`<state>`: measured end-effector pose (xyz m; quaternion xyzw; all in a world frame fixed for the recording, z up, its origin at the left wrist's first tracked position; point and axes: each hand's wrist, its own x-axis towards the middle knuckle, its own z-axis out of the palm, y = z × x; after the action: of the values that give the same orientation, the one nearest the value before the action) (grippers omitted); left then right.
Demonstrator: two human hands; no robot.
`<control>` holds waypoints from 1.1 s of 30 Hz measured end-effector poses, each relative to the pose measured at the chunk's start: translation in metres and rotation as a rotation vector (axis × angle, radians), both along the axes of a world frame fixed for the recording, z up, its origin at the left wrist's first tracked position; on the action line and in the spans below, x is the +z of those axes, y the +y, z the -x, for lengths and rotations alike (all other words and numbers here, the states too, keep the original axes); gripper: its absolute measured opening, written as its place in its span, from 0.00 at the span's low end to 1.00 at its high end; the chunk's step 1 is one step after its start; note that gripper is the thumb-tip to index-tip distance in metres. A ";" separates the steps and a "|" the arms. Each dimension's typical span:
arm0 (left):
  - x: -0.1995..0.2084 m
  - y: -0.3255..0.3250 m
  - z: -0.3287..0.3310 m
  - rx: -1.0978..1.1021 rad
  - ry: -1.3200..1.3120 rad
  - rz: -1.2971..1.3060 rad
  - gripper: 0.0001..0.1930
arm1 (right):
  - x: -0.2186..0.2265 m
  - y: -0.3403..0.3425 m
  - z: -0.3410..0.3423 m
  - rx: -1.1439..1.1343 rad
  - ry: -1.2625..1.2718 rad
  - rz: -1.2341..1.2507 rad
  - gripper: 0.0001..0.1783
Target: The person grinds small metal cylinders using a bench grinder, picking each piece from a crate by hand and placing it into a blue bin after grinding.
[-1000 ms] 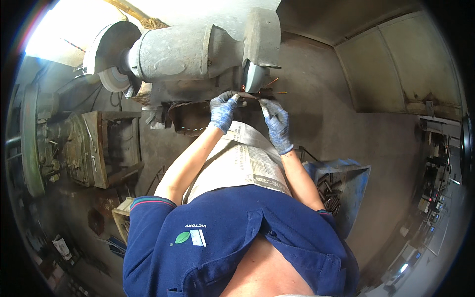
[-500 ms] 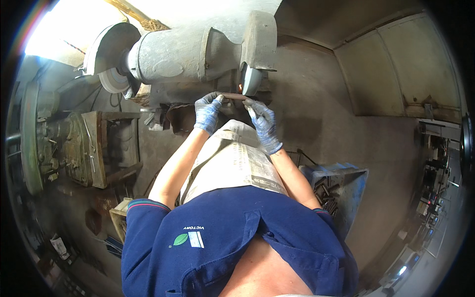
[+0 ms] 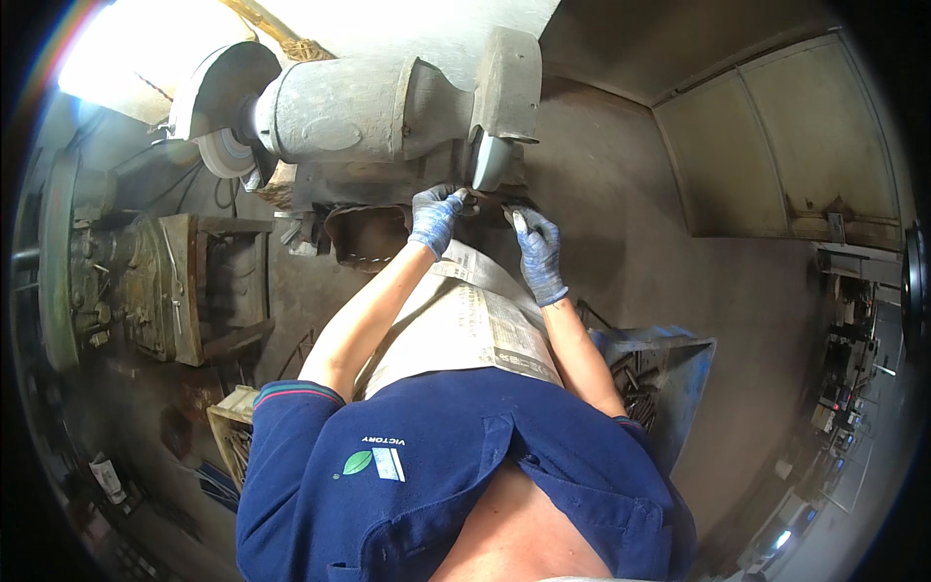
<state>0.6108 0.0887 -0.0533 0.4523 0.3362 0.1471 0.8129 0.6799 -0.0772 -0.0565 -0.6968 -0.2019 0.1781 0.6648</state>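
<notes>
Gloved in blue and white, my left hand [image 3: 436, 221] is closed just below the right-hand wheel [image 3: 493, 163] of a grey double-ended grinder [image 3: 339, 109]. My right hand [image 3: 539, 254], in a matching glove, is closed a little to the right and nearer to me. A short dark metal rod [image 3: 492, 201] runs between my fingertips, hard to make out against the dark background. The rod sits close under the wheel's lower edge; whether they touch, I cannot tell. No sparks show at the wheel.
A blue bin [image 3: 690, 388] with several metal pieces stands by my right elbow. At my left is a pale box [image 3: 233, 417]. An old machine [image 3: 145, 291] stands further left. The grinder's left wheel [image 3: 225, 153] is partly exposed. A newspaper-like sheet [image 3: 475, 320] covers my lap.
Both hands have shifted right, and my right hand has come slightly nearer to me. The brown rod was plainly visible at the wheel with an orange spark; that spark is gone.
</notes>
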 end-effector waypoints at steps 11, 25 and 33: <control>0.013 0.025 0.025 0.065 0.006 0.022 0.04 | -0.001 0.036 0.018 0.022 0.121 -0.180 0.08; 0.057 0.014 0.094 -0.131 -0.247 0.027 0.09 | 0.080 -0.013 0.060 0.254 -0.596 -0.005 0.20; 0.095 0.007 0.115 -0.200 -0.288 -0.118 0.11 | 0.112 -0.029 0.072 0.223 -0.689 -0.026 0.29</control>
<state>0.4954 0.0961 0.0415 0.5047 0.1603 0.1484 0.8352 0.6078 -0.1063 0.0559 -0.6811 -0.4912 0.0015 0.5430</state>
